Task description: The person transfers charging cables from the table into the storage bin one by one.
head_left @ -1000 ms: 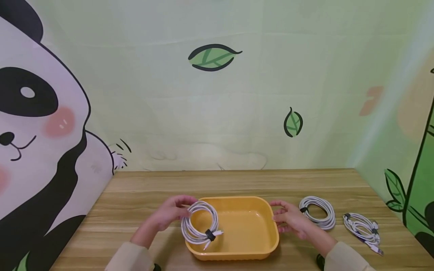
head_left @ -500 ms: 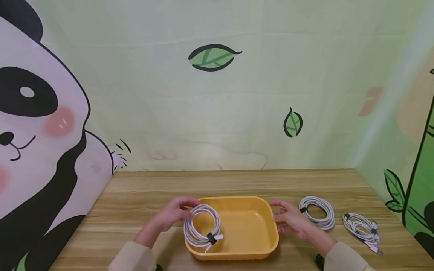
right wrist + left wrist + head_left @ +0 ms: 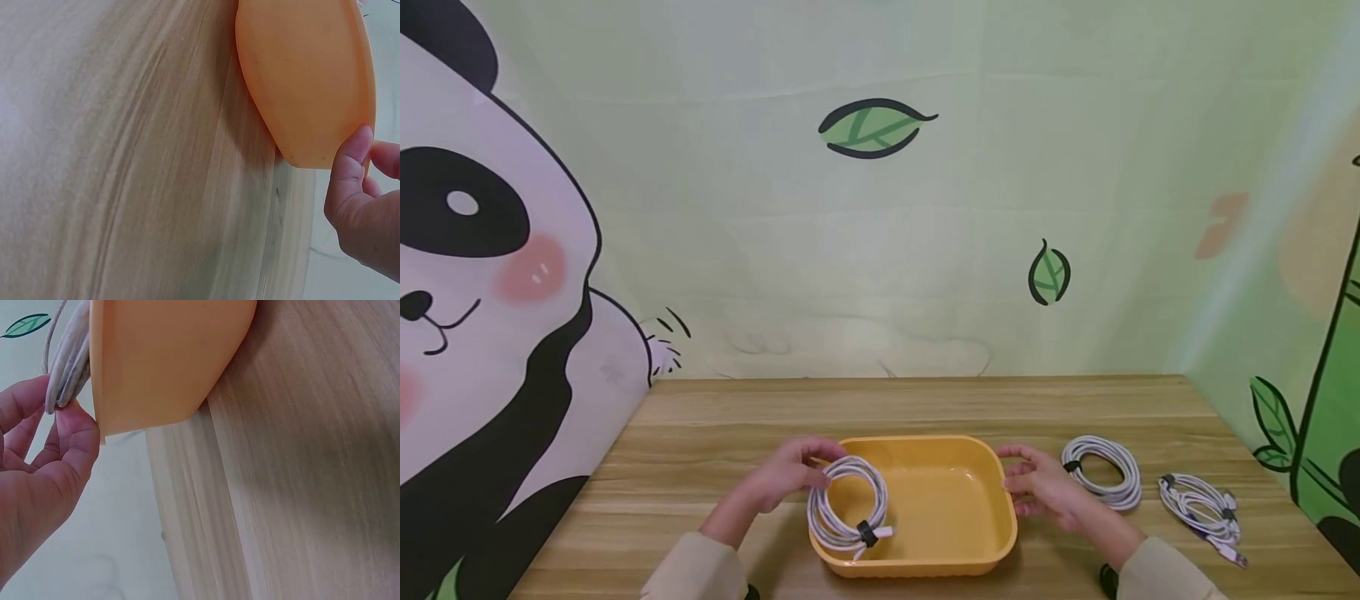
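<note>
My left hand (image 3: 793,475) pinches a coiled white cable (image 3: 820,518) between thumb and fingertips at the left end of a yellow plastic basin (image 3: 917,569). A black strap binds the coil, and its plug points right over the basin's inside. In the left wrist view the thumb lies right at the rim, with the coil's strands (image 3: 70,356) between thumb and fingers. My right hand (image 3: 1047,487) grips the basin's right rim; the right wrist view has its thumb against the outer wall (image 3: 306,81) and the fingers over the edge.
Right of the basin, two more coiled white cables lie on the wooden table (image 3: 760,408): a round coil (image 3: 1123,475) with a black strap, and a looser bundle (image 3: 1198,508) with a USB plug. A printed cloth (image 3: 737,208) hangs behind the table.
My left hand has shifted slightly right with the coiled cable, which now sits a little lower over the basin's left end. The right hand stays on the rim.
</note>
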Demonstrator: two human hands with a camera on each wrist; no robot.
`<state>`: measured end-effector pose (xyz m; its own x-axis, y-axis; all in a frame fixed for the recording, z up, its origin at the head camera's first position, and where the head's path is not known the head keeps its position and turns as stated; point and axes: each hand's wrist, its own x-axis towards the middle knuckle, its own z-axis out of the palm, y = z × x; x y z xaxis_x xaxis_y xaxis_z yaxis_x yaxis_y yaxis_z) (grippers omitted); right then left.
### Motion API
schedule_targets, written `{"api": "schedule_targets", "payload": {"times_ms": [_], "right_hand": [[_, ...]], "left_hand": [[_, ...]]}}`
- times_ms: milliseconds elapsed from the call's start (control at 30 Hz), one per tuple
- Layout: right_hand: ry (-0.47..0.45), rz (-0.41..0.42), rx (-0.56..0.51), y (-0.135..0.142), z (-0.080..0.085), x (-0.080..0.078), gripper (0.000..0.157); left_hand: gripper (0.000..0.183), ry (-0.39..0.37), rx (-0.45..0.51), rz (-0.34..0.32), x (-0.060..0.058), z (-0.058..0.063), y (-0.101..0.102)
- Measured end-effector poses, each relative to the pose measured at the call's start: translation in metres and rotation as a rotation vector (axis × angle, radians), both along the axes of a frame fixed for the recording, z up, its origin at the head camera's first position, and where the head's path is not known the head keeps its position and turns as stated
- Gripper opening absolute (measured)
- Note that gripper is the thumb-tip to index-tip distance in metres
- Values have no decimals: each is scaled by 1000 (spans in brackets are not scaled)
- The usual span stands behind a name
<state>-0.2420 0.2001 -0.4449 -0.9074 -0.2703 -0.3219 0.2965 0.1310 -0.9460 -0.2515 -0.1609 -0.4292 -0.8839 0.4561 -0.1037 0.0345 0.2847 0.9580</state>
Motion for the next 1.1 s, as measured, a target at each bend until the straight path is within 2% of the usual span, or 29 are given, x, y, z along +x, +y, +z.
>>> {"api": "schedule_targets", "payload": {"times_ms": [333, 600, 967, 1100], "right_hand": [[2, 5, -10, 0, -1, 0, 54], [-3, 6, -1, 1, -1, -1, 55], [-2, 6, -4, 1, -1, -1, 55], [-1, 2, -4, 1, -1, -1, 55]], "left_hand": [[38, 52, -73, -55, -1, 8, 5], [37, 75, -154, -71, -6, 9, 10], [39, 73, -192, -95, -8, 12, 16], [39, 114, -207, -126, -7, 13, 18]]}}
